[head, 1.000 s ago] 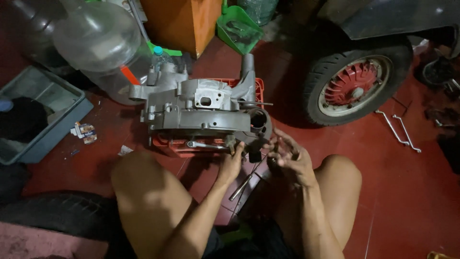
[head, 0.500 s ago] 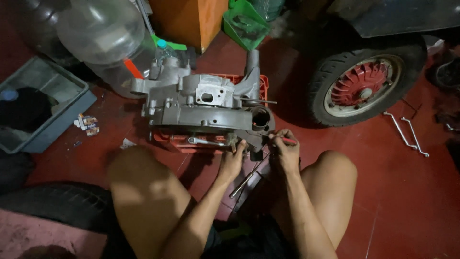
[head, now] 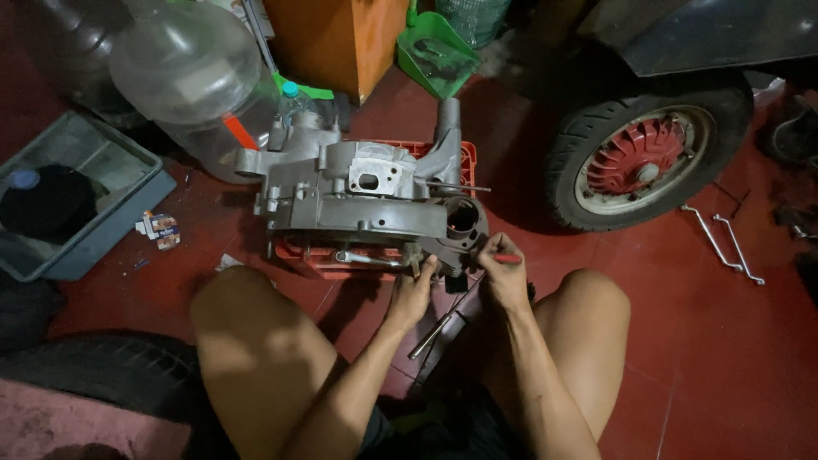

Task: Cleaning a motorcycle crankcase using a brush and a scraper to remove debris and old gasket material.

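left hand grip pinching engine case lower edge | right hand grip closed on red-handled tool | case atop red crate

Red crate: mostly covered by the grey engine casing. Left hand: fingers tucked under casing, grasp unclear. Right hand: red-handled tool, tip hidden. Clear jug: top cropped. Dark tyre: cut by left edge.

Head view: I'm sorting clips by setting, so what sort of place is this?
Probably a home garage or small repair workshop: a bare metal engine casing rests on a red crate on the red tiled floor, beside a scooter wheel.
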